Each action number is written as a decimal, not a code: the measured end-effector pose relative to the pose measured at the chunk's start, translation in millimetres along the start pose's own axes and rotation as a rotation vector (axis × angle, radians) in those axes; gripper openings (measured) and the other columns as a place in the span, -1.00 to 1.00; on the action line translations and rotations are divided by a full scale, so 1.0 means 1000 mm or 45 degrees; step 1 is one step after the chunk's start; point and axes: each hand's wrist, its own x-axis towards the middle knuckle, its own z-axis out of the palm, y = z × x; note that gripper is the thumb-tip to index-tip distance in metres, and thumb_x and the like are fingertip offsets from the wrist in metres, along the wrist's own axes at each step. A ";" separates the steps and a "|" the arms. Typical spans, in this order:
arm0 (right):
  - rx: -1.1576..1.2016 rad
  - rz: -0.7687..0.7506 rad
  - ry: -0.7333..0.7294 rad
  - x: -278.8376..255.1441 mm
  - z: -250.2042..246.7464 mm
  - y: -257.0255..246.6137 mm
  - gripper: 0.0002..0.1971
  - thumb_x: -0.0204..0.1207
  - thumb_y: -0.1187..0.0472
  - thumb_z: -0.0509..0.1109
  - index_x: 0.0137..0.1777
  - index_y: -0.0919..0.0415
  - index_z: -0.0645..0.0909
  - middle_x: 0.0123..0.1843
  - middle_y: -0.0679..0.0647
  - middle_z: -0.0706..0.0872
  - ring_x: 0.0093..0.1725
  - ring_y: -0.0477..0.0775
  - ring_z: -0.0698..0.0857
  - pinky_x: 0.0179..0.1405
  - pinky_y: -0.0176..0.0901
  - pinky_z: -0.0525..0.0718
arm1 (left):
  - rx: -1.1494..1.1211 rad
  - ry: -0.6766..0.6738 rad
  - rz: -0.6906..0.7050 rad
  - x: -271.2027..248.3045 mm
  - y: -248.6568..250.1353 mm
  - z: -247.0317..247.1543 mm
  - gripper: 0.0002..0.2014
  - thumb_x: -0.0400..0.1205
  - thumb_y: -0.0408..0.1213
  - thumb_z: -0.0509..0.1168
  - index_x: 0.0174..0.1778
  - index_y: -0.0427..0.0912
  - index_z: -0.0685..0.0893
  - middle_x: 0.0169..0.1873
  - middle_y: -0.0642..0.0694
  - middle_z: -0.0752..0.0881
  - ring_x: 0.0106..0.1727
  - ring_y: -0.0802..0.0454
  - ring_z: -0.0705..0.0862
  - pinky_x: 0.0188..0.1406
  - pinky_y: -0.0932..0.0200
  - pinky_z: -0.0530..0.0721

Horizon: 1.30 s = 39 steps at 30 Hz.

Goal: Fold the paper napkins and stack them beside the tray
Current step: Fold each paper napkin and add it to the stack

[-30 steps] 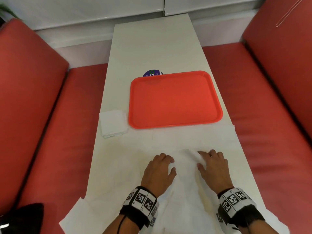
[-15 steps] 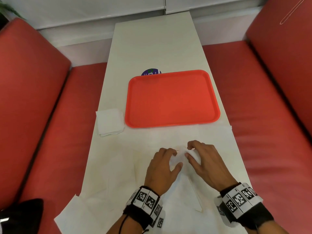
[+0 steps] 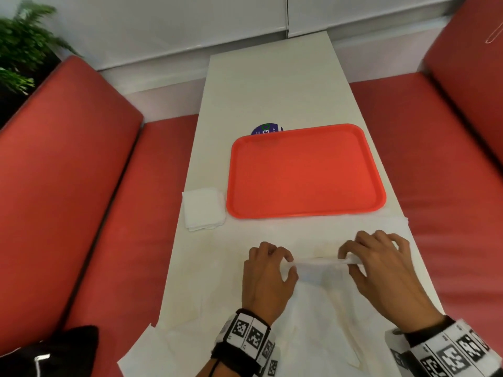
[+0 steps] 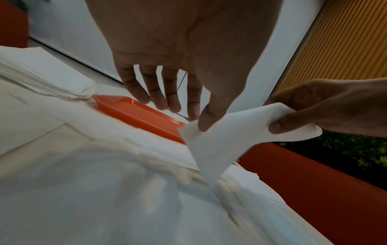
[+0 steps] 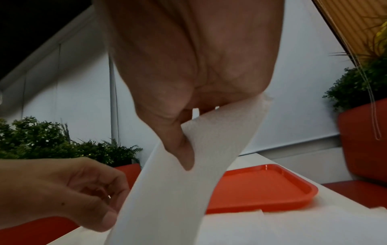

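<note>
White napkin [image 3: 321, 261] stretches between pinching left hand [image 3: 268, 278] and right hand [image 3: 381, 270].

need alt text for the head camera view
Two hands, left hand and right hand, pinch a white napkin above loose napkins on a white table. Beyond sit an orange tray and a folded stack to its left.

The tray [image 3: 304, 172] lies across the middle of the table [image 3: 272, 85]. A stack of folded napkins [image 3: 202, 208] sits just beside its left edge. A round sticker [image 3: 266, 129], possibly a coaster, pokes out behind the tray's far rim. Unfolded napkins [image 3: 196, 308] overlap before the tray, nearest the person. Benches [image 3: 68, 186] flank the table.
</note>
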 end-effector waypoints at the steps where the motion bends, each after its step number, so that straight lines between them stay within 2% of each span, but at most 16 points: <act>1: 0.005 0.040 0.008 0.000 -0.002 -0.001 -0.67 0.21 0.27 0.69 -0.17 -0.10 0.65 -0.23 -0.18 0.51 -0.18 0.04 0.58 0.15 0.01 0.34 | 0.008 -0.006 -0.002 0.000 -0.001 0.001 -0.90 0.62 -0.04 0.35 0.02 0.13 0.68 0.07 0.15 0.57 0.14 0.10 0.51 0.10 0.16 0.53; 3: 0.024 0.108 0.024 0.000 -0.006 -0.002 -0.73 0.32 0.15 0.65 -0.23 -0.08 0.57 -0.29 -0.17 0.44 -0.26 0.04 0.56 0.13 0.02 0.35 | 0.004 -0.038 -0.014 0.001 -0.003 0.004 -0.93 0.62 -0.07 0.34 -0.02 0.13 0.69 0.07 0.16 0.58 0.15 0.10 0.53 0.12 0.14 0.56; 5: 0.091 0.140 0.021 0.000 -0.008 -0.002 -0.72 0.42 0.17 0.58 -0.23 -0.06 0.47 -0.33 -0.14 0.43 -0.35 0.01 0.52 0.03 -0.03 0.40 | -0.033 -0.077 -0.016 0.001 -0.004 0.007 -0.89 0.62 -0.05 0.33 0.03 0.11 0.69 0.09 0.18 0.59 0.17 0.13 0.54 0.16 0.13 0.57; 7: 0.337 0.189 -0.048 0.000 -0.012 -0.002 -0.74 0.53 0.23 0.49 -0.13 -0.08 0.45 -0.29 -0.13 0.52 -0.39 -0.05 0.52 -0.23 -0.14 0.43 | -0.084 -0.123 0.009 0.001 -0.002 0.007 -0.76 0.62 0.03 0.26 0.16 0.10 0.67 0.14 0.20 0.61 0.22 0.17 0.53 0.22 0.15 0.57; 9: 0.690 0.318 -0.134 0.000 -0.014 -0.002 -0.82 0.63 0.20 0.37 0.04 -0.14 0.49 -0.14 -0.18 0.68 -0.31 -0.11 0.63 -0.39 -0.29 0.48 | -0.179 -0.166 0.042 0.000 0.003 0.005 -0.60 0.58 0.11 0.16 0.28 0.09 0.63 0.18 0.22 0.61 0.26 0.21 0.52 0.28 0.14 0.57; 12: 1.093 0.456 -0.147 0.001 -0.013 -0.003 -0.85 0.67 0.16 0.35 0.14 -0.13 0.58 -0.02 -0.23 0.75 -0.14 -0.19 0.73 -0.29 -0.42 0.61 | -0.551 -0.305 -0.018 0.000 0.013 -0.001 -0.54 0.54 0.14 0.20 0.37 0.20 0.57 0.26 0.27 0.64 0.34 0.26 0.56 0.38 0.15 0.54; 14: 1.375 0.626 -0.140 0.004 -0.013 -0.005 -0.88 0.67 0.15 0.37 0.13 -0.09 0.61 -0.01 -0.25 0.76 -0.07 -0.17 0.75 -0.25 -0.39 0.64 | -1.097 -0.391 -0.195 0.001 0.021 -0.008 -0.58 0.53 0.20 0.24 0.29 0.21 0.68 0.26 0.20 0.75 0.35 0.20 0.66 0.36 0.22 0.57; 15: 1.498 0.710 -0.144 0.004 -0.012 -0.005 -0.88 0.67 0.14 0.37 0.15 -0.07 0.62 -0.01 -0.23 0.77 -0.05 -0.15 0.77 -0.23 -0.37 0.64 | -1.332 -0.411 -0.276 0.003 0.024 -0.012 -0.55 0.53 0.29 0.26 0.23 0.18 0.74 0.24 0.14 0.79 0.35 0.16 0.69 0.35 0.21 0.61; 17: 1.644 0.817 -0.150 0.006 -0.011 -0.006 -0.83 0.66 0.12 0.38 0.22 -0.04 0.63 0.08 -0.10 0.80 0.03 -0.06 0.80 -0.11 -0.17 0.72 | -1.499 -0.436 -0.319 0.007 0.026 -0.017 -0.34 0.48 0.44 0.28 0.23 -0.03 0.77 0.21 -0.05 0.83 0.33 -0.04 0.75 0.39 0.04 0.66; 19: 1.673 0.837 -0.181 0.006 -0.011 -0.006 -0.75 0.64 0.12 0.40 0.30 -0.01 0.62 0.14 -0.02 0.82 0.10 0.03 0.81 0.05 0.02 0.77 | -1.496 -0.452 -0.288 0.010 0.031 -0.024 -0.38 0.47 0.22 0.43 0.23 -0.25 0.72 0.12 -0.22 0.84 0.22 -0.23 0.80 0.37 -0.13 0.66; 22: 1.640 0.762 -0.290 0.002 -0.010 -0.007 -0.61 0.55 0.10 0.49 0.37 0.00 0.58 0.19 -0.01 0.82 0.15 0.04 0.81 0.20 0.12 0.77 | -1.420 -0.378 -0.277 0.012 0.037 -0.032 -0.64 0.51 -0.16 0.54 0.13 -0.29 0.75 0.07 -0.26 0.83 0.16 -0.20 0.81 0.37 -0.15 0.70; 25: 1.645 0.695 -0.371 -0.002 -0.011 -0.012 -0.49 0.45 0.15 0.57 0.39 -0.04 0.54 0.19 -0.06 0.82 0.17 0.00 0.81 0.17 0.05 0.79 | -1.384 -0.382 -0.279 0.013 0.041 -0.036 -0.67 0.51 -0.15 0.57 0.11 -0.21 0.72 0.15 -0.15 0.80 0.16 -0.05 0.81 0.30 -0.05 0.73; 27: 1.661 0.633 -0.420 -0.005 -0.011 -0.017 -0.42 0.42 0.20 0.61 0.41 -0.09 0.50 0.19 -0.11 0.81 0.18 -0.04 0.80 0.11 -0.05 0.80 | -1.420 -0.393 -0.342 0.015 0.043 -0.034 -0.59 0.43 -0.13 0.61 0.11 -0.20 0.67 0.12 -0.14 0.79 0.09 0.02 0.82 0.10 0.03 0.79; 30: 1.670 0.548 -0.472 -0.008 -0.011 -0.022 -0.31 0.39 0.24 0.64 0.46 -0.15 0.45 0.25 -0.17 0.78 0.21 -0.11 0.78 0.10 -0.13 0.80 | -1.558 -0.326 -0.487 0.013 0.046 -0.028 -0.50 0.36 -0.24 0.66 0.14 -0.17 0.60 0.14 -0.22 0.71 0.01 -0.07 0.82 -0.04 0.03 0.79; 34: 1.774 0.597 -0.364 -0.010 -0.012 -0.022 -0.42 0.36 0.15 0.61 0.39 -0.07 0.55 0.21 -0.14 0.81 0.18 -0.06 0.81 0.07 -0.12 0.81 | -1.657 -0.301 -0.528 0.012 0.045 -0.027 -0.41 0.38 -0.38 0.67 0.28 -0.23 0.57 0.15 -0.32 0.79 0.10 -0.22 0.82 0.09 -0.05 0.79; 39: 1.905 0.820 -0.095 -0.012 -0.011 -0.011 -0.72 0.50 0.15 0.49 0.14 0.28 0.75 0.10 0.14 0.87 0.13 0.20 0.83 0.00 -0.10 0.79 | -1.617 -0.288 -0.458 0.010 0.037 -0.036 -0.76 0.61 -0.46 0.45 0.18 -0.27 0.70 0.02 -0.26 0.85 0.10 -0.16 0.82 0.14 0.01 0.77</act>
